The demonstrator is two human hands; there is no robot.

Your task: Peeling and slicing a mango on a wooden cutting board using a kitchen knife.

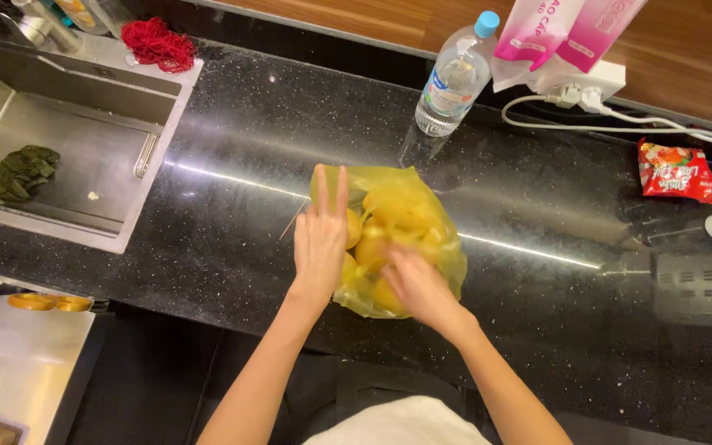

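A yellow see-through plastic bag (pixel 409 216) full of round yellow fruit lies on the black speckled counter (pixel 232 165) in the middle of the head view. My left hand (pixel 320 239) rests flat against the bag's left side, fingers straight and pointing away from me. My right hand (pixel 418 284) is blurred at the bag's near edge, its fingers curled into the plastic; I cannot tell whether they grip plastic or a fruit inside.
A steel sink (pixel 59 148) with a dark green rag (pixel 20 171) is at the left, a red mesh scrubber (pixel 158 43) behind it. A water bottle (pixel 455 78), pink packets (pixel 566 29), a white power strip (pixel 591 82), and a red snack packet (pixel 676 171) stand behind and right.
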